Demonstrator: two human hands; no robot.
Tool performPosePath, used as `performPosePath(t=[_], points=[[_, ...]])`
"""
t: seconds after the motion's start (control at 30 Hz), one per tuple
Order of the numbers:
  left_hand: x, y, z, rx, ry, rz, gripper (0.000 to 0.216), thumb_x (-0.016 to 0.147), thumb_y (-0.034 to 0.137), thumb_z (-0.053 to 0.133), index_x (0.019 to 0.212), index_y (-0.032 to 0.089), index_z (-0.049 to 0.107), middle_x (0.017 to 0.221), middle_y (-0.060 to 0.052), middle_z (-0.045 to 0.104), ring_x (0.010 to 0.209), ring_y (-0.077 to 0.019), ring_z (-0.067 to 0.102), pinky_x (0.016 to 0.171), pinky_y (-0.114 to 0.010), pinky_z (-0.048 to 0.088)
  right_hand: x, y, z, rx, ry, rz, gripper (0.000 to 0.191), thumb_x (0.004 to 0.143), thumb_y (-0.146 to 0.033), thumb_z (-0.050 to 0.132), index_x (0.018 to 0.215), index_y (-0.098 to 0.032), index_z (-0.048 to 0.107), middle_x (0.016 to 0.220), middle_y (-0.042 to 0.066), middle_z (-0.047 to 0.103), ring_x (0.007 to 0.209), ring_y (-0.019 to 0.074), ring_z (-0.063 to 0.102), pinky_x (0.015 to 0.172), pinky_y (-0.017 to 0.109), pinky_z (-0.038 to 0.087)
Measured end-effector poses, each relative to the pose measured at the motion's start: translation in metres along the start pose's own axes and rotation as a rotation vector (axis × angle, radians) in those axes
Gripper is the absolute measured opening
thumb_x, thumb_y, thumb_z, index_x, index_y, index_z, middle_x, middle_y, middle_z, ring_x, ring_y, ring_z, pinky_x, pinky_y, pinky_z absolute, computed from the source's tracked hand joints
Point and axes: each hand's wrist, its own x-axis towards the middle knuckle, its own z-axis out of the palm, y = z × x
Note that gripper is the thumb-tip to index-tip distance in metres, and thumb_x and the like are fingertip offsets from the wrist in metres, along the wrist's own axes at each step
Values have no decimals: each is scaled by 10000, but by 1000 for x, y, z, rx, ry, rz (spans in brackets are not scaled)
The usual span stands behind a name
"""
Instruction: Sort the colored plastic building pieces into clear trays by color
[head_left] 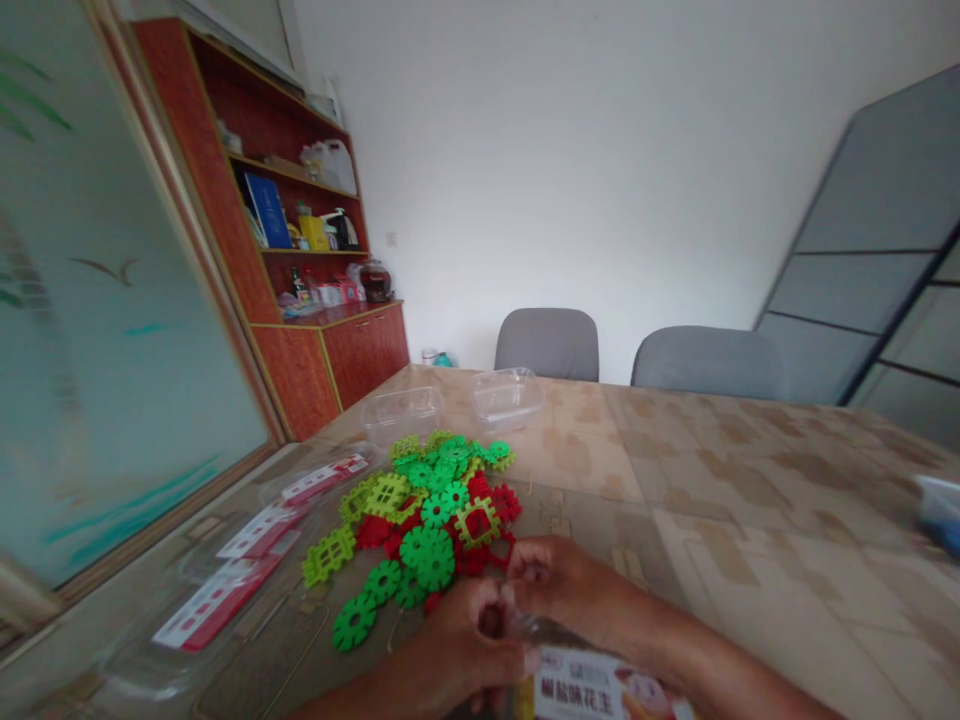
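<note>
My left hand [474, 645] is low in the head view, fingers curled in a pinch. My right hand [551, 580] meets it from the right, its fingers also bent inward. The fingertips come together over a dark gap, and whatever is between them is hidden. A package with a printed white label [577, 690] lies under my hands at the bottom edge; the left thumb overlaps its label. Just beyond is a heap of plastic pieces: green gear-shaped discs [427, 558], yellow-green window-like squares [386, 496] and red pieces [505, 503].
Clear lids with red and white labels [256, 530] lie along the table's left side. Two clear tubs, a left tub [403, 412] and a right tub [508, 398], stand behind the heap. At the right edge is a blurred container [941, 512]. Grey chairs [547, 340] line the far side.
</note>
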Motion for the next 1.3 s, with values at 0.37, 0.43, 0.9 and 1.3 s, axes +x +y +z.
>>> performPosePath(t=[0.37, 0.43, 0.9, 1.3], points=[[6, -14, 9, -66, 37, -31, 507, 531, 503, 779, 750, 182, 453, 521, 51, 564, 388, -74, 487, 358, -158, 349, -15, -14, -19, -103, -28, -129, 318, 834, -434, 550, 666, -166, 524, 613, -43, 427, 572, 99, 370, 501, 200, 281], [3, -6, 8, -48, 58, -3, 464, 557, 480, 762, 735, 182, 455, 532, 43, 568, 386, -76, 492, 346, -154, 329, -15, -10, -18, -16, -72, -108, 334, 825, -456, 562, 663, -164, 543, 611, -42, 438, 572, 98, 382, 501, 196, 291], [-5, 16, 2, -9, 57, -43, 462, 583, 440, 737, 860, 125, 545, 706, -20, 622, 502, -98, 552, 380, -158, 405, -2, -6, -1, -92, 74, -39, 86, 738, -152, 548, 686, -150, 617, 655, -17, 590, 621, 124, 515, 555, 205, 371], [-10, 16, 3, 57, 6, 48, 481, 690, 585, 655, 856, 180, 457, 692, 22, 556, 472, -94, 512, 376, -165, 375, -8, -13, -4, -270, 134, -170, 156, 751, -59, 484, 668, -168, 556, 638, -37, 537, 607, 109, 484, 552, 200, 338]])
